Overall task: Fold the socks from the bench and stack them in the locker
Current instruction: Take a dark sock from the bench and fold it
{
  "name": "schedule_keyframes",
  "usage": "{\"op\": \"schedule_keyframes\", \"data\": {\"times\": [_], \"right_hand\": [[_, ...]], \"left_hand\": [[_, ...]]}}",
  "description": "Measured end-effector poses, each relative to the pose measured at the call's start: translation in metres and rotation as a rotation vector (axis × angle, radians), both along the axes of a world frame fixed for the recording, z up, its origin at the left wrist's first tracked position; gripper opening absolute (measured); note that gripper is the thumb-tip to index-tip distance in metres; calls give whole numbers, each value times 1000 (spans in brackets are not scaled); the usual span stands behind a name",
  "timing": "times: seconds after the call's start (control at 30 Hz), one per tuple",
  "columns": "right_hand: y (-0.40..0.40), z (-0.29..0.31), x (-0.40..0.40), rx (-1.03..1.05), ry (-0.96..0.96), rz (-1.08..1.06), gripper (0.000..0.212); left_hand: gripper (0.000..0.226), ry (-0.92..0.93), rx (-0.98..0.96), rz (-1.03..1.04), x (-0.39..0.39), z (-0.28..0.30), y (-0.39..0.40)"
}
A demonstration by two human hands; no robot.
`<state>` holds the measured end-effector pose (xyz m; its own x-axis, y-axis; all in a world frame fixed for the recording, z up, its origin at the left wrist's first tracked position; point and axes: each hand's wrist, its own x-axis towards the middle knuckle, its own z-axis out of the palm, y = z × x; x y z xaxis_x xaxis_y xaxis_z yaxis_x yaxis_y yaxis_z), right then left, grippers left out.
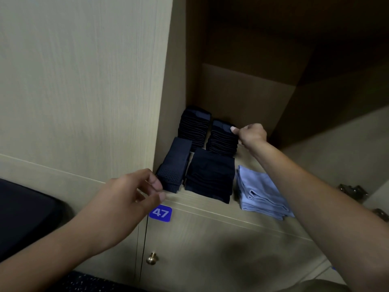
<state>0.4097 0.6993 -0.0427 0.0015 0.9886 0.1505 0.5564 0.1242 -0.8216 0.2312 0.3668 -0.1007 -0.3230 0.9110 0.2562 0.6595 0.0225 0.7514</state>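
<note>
Locker shelf (210, 202) holds 5 piles: 4 dark navy sock stacks, 1 light blue. Left hand (126, 197), about 8 o'clock in frame, fingers loosely curled, holding nothing, tips just beside the dotted navy stack (173, 167). Next right: front navy stack (210, 175); behind at 12 o'clock, rear-left stack (193, 125) and rear-right stack (223, 137). Right hand (251, 133) pinches the rear-right stack's top edge. Light blue folded pile (261, 192) at 4 o'clock. Only readable label: blue tag "47" (160, 213) on lower door.

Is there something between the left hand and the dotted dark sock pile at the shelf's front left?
Nothing visible. The left hand has its fingertips right at the front end of the dotted sock pile, with no object between them.
</note>
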Motion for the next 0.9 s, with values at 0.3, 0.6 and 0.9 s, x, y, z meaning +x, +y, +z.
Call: {"op": "schedule_keyframes", "data": {"times": [0.3, 0.6, 0.9], "right_hand": [[-27, 7, 9, 146, -153, 61, 24], [-148, 25, -7, 415, -192, 316, 15], [-261, 23, -32, 491, -129, 661, 10]], "left_hand": [[7, 0, -27, -25, -5, 9, -7], [12, 50, -78, 3, -21, 31, -33], [19, 144, -140, 158, -55, 47, -82]]}}
